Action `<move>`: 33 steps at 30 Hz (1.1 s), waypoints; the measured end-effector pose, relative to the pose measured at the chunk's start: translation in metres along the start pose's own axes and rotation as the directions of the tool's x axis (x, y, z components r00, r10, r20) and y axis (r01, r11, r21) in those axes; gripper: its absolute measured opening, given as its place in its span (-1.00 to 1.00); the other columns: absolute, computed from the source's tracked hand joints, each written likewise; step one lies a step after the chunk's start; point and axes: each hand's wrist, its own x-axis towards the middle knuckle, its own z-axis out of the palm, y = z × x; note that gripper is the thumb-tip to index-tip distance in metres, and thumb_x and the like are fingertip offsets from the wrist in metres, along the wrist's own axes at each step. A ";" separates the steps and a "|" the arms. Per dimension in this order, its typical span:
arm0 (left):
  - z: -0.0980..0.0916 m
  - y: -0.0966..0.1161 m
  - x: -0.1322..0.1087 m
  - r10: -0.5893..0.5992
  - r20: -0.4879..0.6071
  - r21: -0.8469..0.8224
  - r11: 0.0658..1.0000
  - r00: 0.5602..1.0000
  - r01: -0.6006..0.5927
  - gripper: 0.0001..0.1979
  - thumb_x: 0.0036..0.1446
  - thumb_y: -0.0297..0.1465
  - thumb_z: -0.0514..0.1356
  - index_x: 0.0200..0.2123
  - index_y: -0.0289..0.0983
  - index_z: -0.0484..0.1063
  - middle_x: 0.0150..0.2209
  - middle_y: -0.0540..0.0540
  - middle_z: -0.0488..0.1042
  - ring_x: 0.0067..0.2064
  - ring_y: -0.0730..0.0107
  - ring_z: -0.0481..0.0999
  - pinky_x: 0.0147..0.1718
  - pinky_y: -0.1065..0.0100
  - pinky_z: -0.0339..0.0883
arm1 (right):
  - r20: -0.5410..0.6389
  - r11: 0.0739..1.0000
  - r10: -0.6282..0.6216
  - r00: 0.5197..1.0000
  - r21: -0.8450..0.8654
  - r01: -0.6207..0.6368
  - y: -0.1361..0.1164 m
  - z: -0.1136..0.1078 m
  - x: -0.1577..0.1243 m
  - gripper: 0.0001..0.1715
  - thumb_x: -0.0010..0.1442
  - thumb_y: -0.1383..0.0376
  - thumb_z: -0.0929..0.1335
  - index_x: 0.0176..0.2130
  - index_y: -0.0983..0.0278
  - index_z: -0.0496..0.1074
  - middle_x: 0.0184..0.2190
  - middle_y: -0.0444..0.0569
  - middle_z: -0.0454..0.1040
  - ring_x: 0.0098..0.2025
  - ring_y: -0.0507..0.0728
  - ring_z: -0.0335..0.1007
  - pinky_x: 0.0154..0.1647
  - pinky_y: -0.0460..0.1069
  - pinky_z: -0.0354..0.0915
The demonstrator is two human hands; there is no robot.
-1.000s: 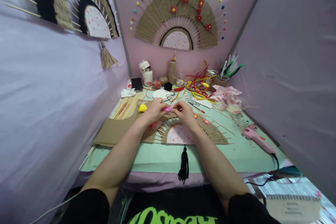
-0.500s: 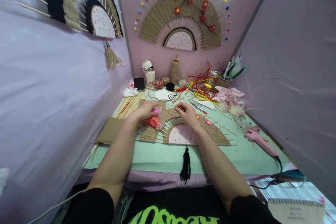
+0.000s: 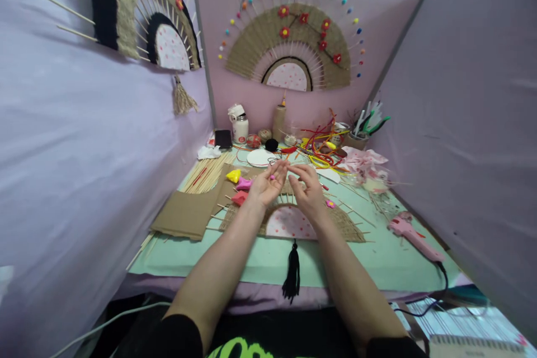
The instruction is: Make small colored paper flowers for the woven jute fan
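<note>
My left hand [image 3: 268, 184] is turned palm up over the woven fan, and a small pink ball of modelling clay [image 3: 272, 177] rests on it at the base of the fingers. Fingers stretched out and apart, my right hand [image 3: 308, 187] faces it, its fingertips at the left hand's fingertips. Below both hands lies the woven fan [image 3: 348, 222], with a dotted white half-round centre [image 3: 289, 221] and a pink flower [image 3: 330, 203]. A black tassel [image 3: 292, 271] hangs from it. Left of my left hand are yellow [image 3: 234, 176], pink [image 3: 244, 183] and red [image 3: 240, 198] clay packs.
Brown cardboard [image 3: 180, 215] and thin sticks [image 3: 205, 172] lie at the left. A pink glue gun [image 3: 415, 238] with a cord is at the right. Behind are a white bottle [image 3: 240, 126], coloured pipe cleaners [image 3: 321, 142] and a tool pot [image 3: 356, 139]. Finished fans [image 3: 289, 28] hang on the walls.
My left hand has left the clay packs, moved right and turned palm up, now with a pink ball on it. My right hand has opened its pinch and stretched its fingers towards the left.
</note>
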 end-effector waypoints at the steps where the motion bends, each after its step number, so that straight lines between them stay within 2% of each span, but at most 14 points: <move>1: -0.003 -0.004 0.000 -0.008 -0.003 0.020 1.000 1.000 0.008 -0.60 0.34 -0.41 -0.11 0.14 -0.44 0.28 -0.19 -0.25 0.54 -0.20 0.39 0.58 -0.30 0.47 0.48 | 0.047 0.996 -0.044 0.998 -0.081 0.047 0.001 -0.001 -0.003 -0.65 0.29 0.16 0.25 -0.01 0.18 0.46 0.00 0.05 0.41 0.05 0.19 0.26 0.07 0.14 0.23; 4: -0.010 -0.008 -0.002 -0.037 -0.005 0.076 0.996 0.999 0.038 -0.56 0.35 -0.31 -0.13 0.14 -0.40 0.29 -0.07 -0.28 0.51 -0.12 0.36 0.57 -0.24 0.43 0.47 | 0.201 0.954 -0.083 0.976 -0.267 0.136 0.005 0.003 -0.011 -0.58 0.31 0.14 0.21 0.09 0.11 0.41 0.20 0.01 0.26 0.18 0.25 0.08 0.20 0.22 0.08; 8: -0.010 -0.004 -0.008 -0.038 0.060 0.121 0.992 0.997 0.031 -0.50 0.34 -0.20 -0.18 0.17 -0.32 0.27 0.03 -0.27 0.47 -0.06 0.31 0.54 -0.18 0.34 0.47 | 0.305 0.919 -0.070 0.950 -0.350 0.181 0.008 0.010 -0.016 -0.55 0.30 0.12 0.22 0.14 0.05 0.36 0.28 -0.08 0.17 0.23 0.27 -0.01 0.23 0.25 -0.01; 14: -0.010 -0.001 -0.012 0.010 0.118 0.142 0.990 0.993 -0.026 -0.42 0.28 -0.03 -0.16 0.15 -0.26 0.26 0.09 -0.26 0.42 -0.06 0.28 0.52 -0.22 0.28 0.47 | 0.237 0.951 -0.073 0.969 -0.276 0.139 0.009 0.008 -0.014 -0.65 0.30 0.17 0.23 0.00 0.04 0.49 0.19 -0.11 0.31 0.18 0.25 0.05 0.20 0.25 0.03; 19: -0.008 -0.007 -0.011 -0.097 0.152 0.178 0.982 0.984 0.069 -0.33 0.25 0.03 -0.21 0.07 -0.37 0.33 0.02 -0.34 0.45 -0.04 0.17 0.51 -0.20 0.23 0.46 | 0.238 0.951 -0.084 0.968 -0.271 0.149 0.006 0.006 -0.014 -0.65 0.29 0.16 0.24 0.01 0.05 0.48 0.23 -0.10 0.26 0.21 0.27 0.02 0.21 0.27 0.02; 23: -0.009 -0.005 -0.012 0.017 0.117 0.136 0.990 0.993 -0.033 -0.31 0.23 0.06 -0.21 0.11 -0.34 0.28 0.07 -0.32 0.41 -0.01 0.21 0.49 -0.21 0.26 0.46 | 0.212 0.954 -0.092 0.973 -0.260 0.147 0.007 0.007 -0.013 -0.68 0.29 0.20 0.24 -0.06 0.04 0.52 0.17 -0.12 0.34 0.17 0.24 0.07 0.20 0.24 0.04; 28: -0.010 -0.004 -0.012 -0.072 0.162 0.130 0.990 0.984 0.051 -0.28 0.22 0.07 -0.19 0.08 -0.42 0.29 0.10 -0.40 0.38 -0.01 0.15 0.49 -0.21 0.22 0.46 | 0.209 0.968 -0.100 0.973 -0.207 0.144 0.009 0.006 -0.012 -0.68 0.28 0.20 0.25 -0.05 0.09 0.51 0.16 -0.09 0.35 0.15 0.23 0.08 0.19 0.23 0.07; 31: -0.009 -0.005 -0.012 -0.004 0.133 0.086 0.996 0.991 -0.008 -0.29 0.21 0.08 -0.17 0.11 -0.38 0.27 0.10 -0.37 0.38 0.01 0.16 0.48 -0.20 0.24 0.46 | 0.202 0.977 -0.074 0.977 -0.183 0.111 0.008 0.005 -0.011 -0.69 0.28 0.22 0.26 -0.08 0.08 0.53 0.11 -0.09 0.40 0.14 0.22 0.10 0.20 0.22 0.07; 33: -0.009 -0.006 -0.012 0.001 0.136 0.083 0.996 0.991 -0.012 -0.30 0.22 0.07 -0.17 0.11 -0.36 0.28 0.07 -0.35 0.41 -0.02 0.17 0.50 -0.20 0.24 0.46 | 0.186 0.977 -0.038 0.982 -0.198 0.075 0.008 0.005 -0.011 -0.68 0.27 0.24 0.26 -0.06 0.08 0.53 0.11 -0.08 0.40 0.14 0.23 0.10 0.20 0.24 0.07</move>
